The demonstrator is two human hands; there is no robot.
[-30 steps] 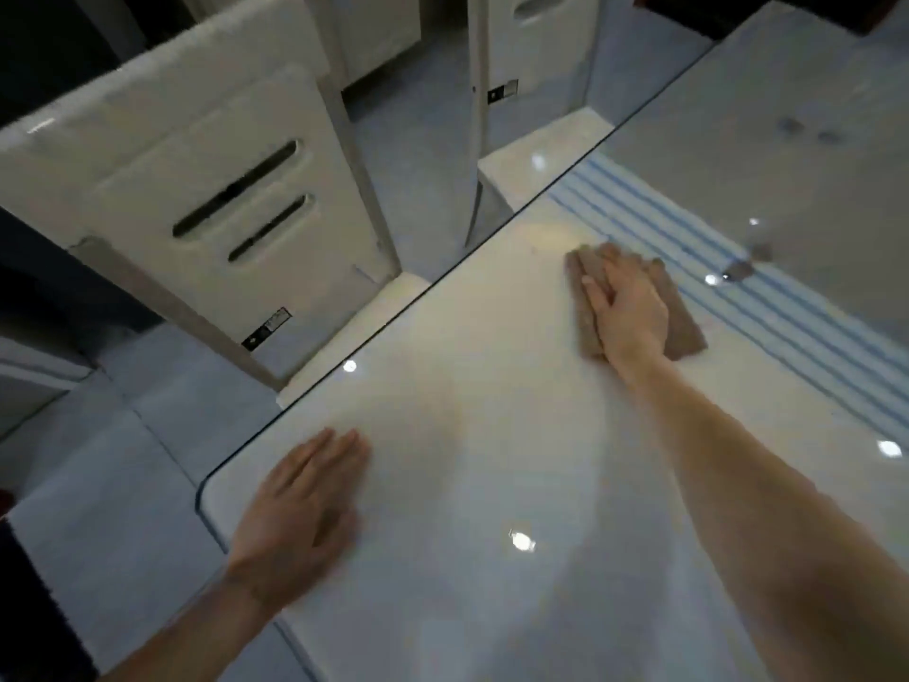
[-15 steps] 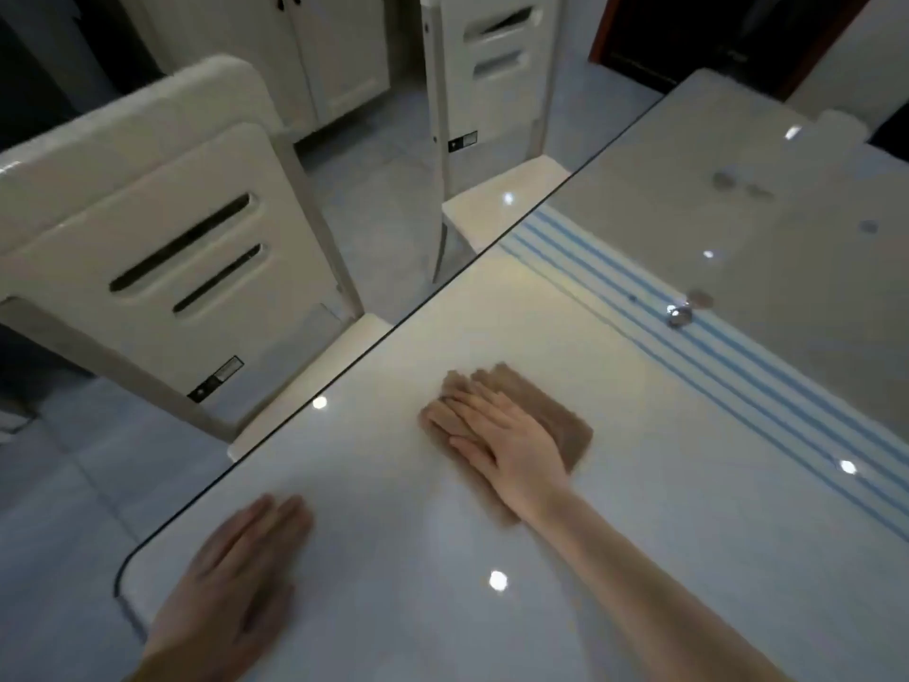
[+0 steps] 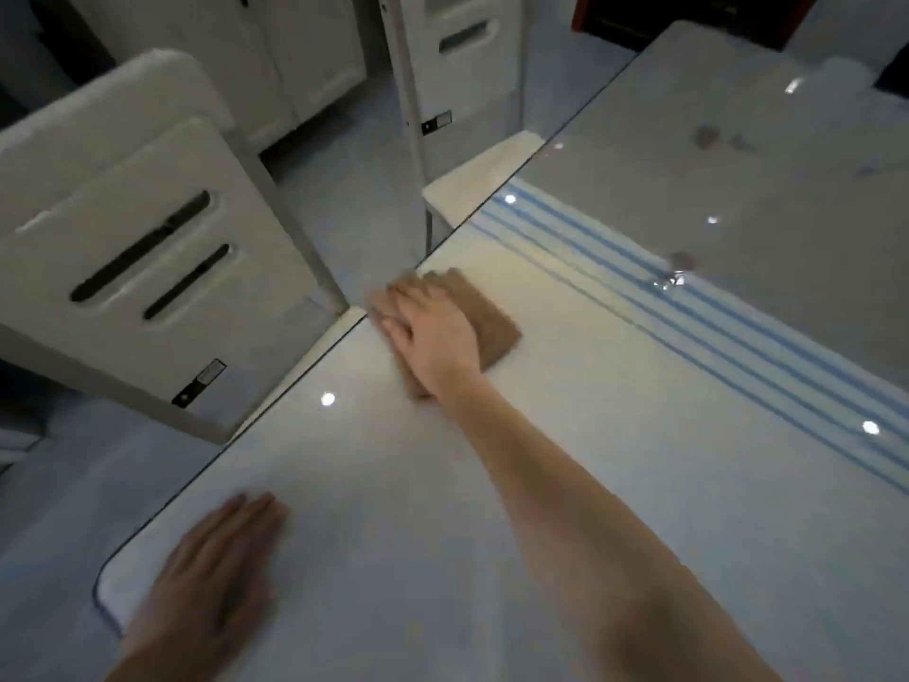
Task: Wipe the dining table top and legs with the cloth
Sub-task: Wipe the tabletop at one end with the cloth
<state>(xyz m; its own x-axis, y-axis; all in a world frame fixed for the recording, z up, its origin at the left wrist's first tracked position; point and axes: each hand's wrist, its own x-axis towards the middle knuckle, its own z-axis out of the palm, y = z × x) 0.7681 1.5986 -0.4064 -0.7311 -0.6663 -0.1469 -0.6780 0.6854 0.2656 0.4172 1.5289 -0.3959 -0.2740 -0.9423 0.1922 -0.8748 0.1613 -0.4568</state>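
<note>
right grip (image 3: 435, 337): fingers spread flat, pressing folded brown cloth (image 3: 494, 332) | cloth: on glossy white counter (image 3: 393, 484), near blue-striped band (image 3: 688, 307) (at the counter's rim) | left grip (image 3: 211, 573): spread flat, well apart from band

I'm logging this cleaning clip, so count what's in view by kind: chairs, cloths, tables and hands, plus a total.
Chairs: 2, near chair and far chair
Cloths: 1, brown cloth
Tables: 1, dining table
Hands: 2, left hand and right hand
Total: 6
</note>
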